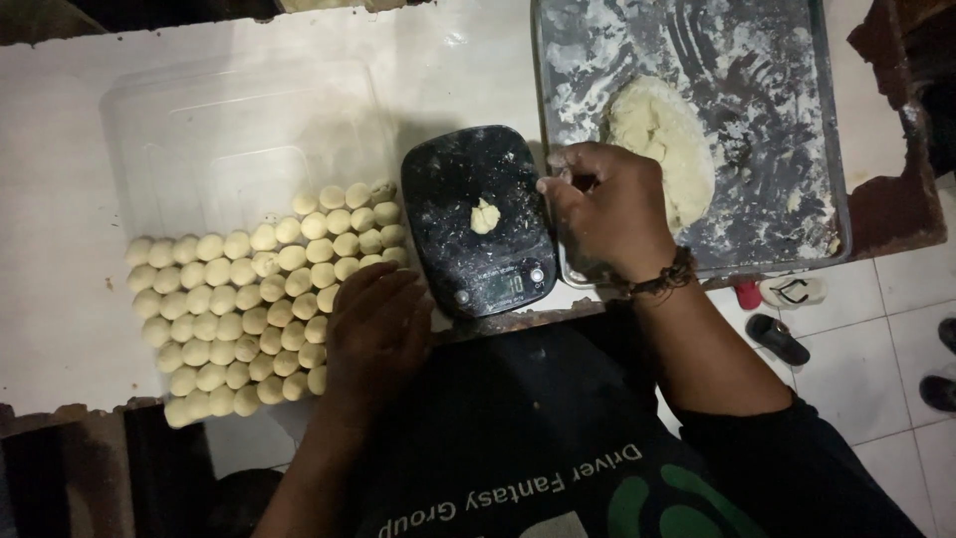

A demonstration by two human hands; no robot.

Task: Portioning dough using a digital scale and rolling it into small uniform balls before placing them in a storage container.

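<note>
Dough piece [485,215] on scale [478,221] — hands either side.

Right hand [605,211] sits at the scale's right edge, over the tray [827,130] rim, fingers curled in loosely; can't tell if it has anything pinched. Left hand [373,329] lies flat, palm down, fingers together on the counter [60,329] — just beside the dough balls [254,299], nothing visibly held. The small dough piece sits mid-platform on the black, flour-dusted scale, display lit. Dough mass [657,144] is on the floured metal tray, touching distance from the right hand. Balls are packed in tight rows left of the scale, a clear plastic lid [229,139] behind them. Sandals [787,314] on the tiled floor, lower right.
</note>
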